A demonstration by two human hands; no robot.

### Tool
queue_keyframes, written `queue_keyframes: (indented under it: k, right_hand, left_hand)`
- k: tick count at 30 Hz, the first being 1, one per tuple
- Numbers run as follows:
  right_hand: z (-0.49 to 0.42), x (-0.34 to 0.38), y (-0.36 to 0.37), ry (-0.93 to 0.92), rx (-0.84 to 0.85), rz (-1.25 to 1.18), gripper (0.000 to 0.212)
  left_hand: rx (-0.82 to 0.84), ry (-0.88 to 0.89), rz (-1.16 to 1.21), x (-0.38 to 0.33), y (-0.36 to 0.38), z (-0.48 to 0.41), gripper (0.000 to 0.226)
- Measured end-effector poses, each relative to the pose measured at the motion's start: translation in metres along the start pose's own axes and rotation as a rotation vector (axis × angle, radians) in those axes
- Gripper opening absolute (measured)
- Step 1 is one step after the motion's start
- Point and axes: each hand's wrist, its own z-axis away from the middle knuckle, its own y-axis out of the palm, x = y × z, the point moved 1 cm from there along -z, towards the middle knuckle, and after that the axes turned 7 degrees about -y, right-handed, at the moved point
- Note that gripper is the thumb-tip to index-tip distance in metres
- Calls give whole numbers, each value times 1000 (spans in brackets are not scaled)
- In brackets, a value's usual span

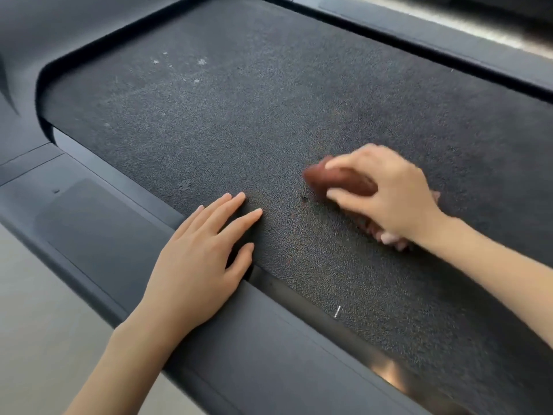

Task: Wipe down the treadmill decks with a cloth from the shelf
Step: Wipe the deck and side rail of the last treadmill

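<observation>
My right hand grips the bunched reddish-brown cloth, fingers curled over it. It presses the cloth on the treadmill belt, at about four o'clock in my view. My left hand lies flat at seven o'clock, fingers straight and spread, palm over the side rail, fingertips on the belt. White specks sit toward eleven o'clock.
</observation>
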Motion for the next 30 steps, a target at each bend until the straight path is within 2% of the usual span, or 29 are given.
queue_keyframes:
  k: [6,10,13,16,22,26,30]
  right_hand:
    - [-90,-73,17,331,-133,195,35]
    - [-109,-79,26,389,-132,283,37]
    - [-88,-58,26,336,-117,261,36]
    - [-45,-11,25,194,-110,216,34]
    - [42,70,15,-33,-44,97,36]
    - [55,74,7,-100,22,14,35]
    - [22,46,6,-64,77,-58,37]
  left_hand:
    - [0,-6,-6,-1,0,1,58]
    - [-2,-5,-3,-1,0,1,57]
    - [1,-12,2,-1,0,1,52]
    - [-7,-9,3,-1,0,1,48]
    - [-12,4,-11,-1,0,0,58]
    - [3,43,-8,6,-3,1,56]
    - [-6,49,-1,16,-8,8,52]
